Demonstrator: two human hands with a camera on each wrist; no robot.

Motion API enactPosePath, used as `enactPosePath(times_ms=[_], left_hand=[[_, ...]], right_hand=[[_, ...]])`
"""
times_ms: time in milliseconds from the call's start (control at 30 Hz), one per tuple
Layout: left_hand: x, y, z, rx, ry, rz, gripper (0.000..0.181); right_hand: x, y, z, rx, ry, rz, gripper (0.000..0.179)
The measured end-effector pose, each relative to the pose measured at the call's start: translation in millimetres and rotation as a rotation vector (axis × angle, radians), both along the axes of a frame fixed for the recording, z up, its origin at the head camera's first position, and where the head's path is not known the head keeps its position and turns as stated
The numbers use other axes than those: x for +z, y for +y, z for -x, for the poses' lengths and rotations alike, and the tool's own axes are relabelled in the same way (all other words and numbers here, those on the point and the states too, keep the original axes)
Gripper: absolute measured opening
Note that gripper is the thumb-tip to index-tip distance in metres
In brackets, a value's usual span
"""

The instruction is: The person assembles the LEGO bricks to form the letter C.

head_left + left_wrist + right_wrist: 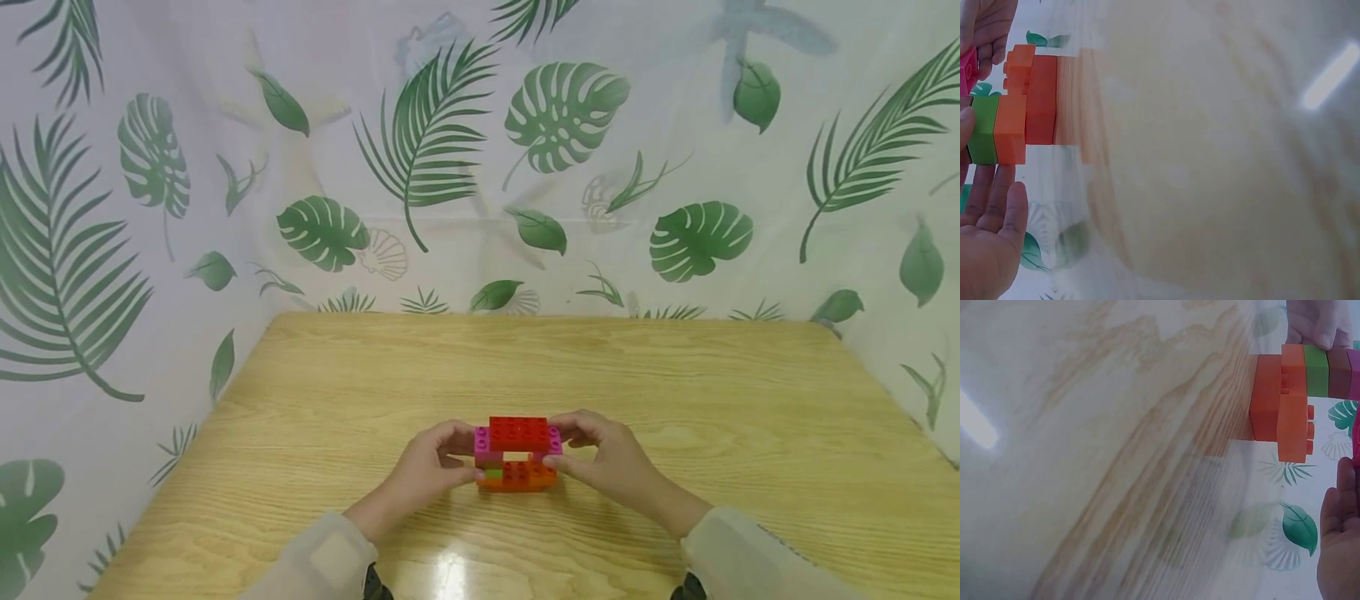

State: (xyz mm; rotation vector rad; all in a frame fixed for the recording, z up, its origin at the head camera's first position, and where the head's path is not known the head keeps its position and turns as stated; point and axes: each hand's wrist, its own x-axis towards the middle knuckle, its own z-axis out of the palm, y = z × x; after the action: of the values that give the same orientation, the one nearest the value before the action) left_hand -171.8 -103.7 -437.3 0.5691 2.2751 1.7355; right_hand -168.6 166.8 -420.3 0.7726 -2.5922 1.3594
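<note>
A stack of toy building bricks stands on the table in front of me. On top, in the head view, lies a red brick (519, 433) bridging a pink layer (482, 439). Lower down are orange bricks (516, 473), a green brick (984, 130) and a brown brick (1339, 374), over a red-orange base brick (1041, 100). My left hand (431, 462) grips the left side, its thumb in front near the green brick and its fingers behind. My right hand (611, 458) holds the right end of the pink layer between thumb and fingers.
The wooden table (360, 375) extends around the stack on all sides. Behind it and at both sides hangs a white cloth (450, 242) printed with green leaves. Light glares off the tabletop near its front edge.
</note>
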Motion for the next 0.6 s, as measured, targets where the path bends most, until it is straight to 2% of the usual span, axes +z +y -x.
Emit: enactPosePath(times_ms=[133,333,467,600], left_hand=[[-0.7,-0.6,0.5,-0.006,-0.033,-0.008,0.036],[1.6,-1.7,-1.2,0.014,-0.102,0.006,0.044],[0.4,0.0,0.3,0.043,-0.138,0.013,0.048],[-3.1,3.6,2.9,0.092,-0.141,0.03,0.048]], right_hand=[[0.6,1,0.9,0.002,-0.051,0.007,0.037],[-2.4,1,2.5,-0.022,-0.201,0.073,0.037],[-12.2,-3,5.9,-0.077,-0.236,0.109,0.036],[-19.2,-8,8.2,-0.152,-0.271,0.115,0.035]])
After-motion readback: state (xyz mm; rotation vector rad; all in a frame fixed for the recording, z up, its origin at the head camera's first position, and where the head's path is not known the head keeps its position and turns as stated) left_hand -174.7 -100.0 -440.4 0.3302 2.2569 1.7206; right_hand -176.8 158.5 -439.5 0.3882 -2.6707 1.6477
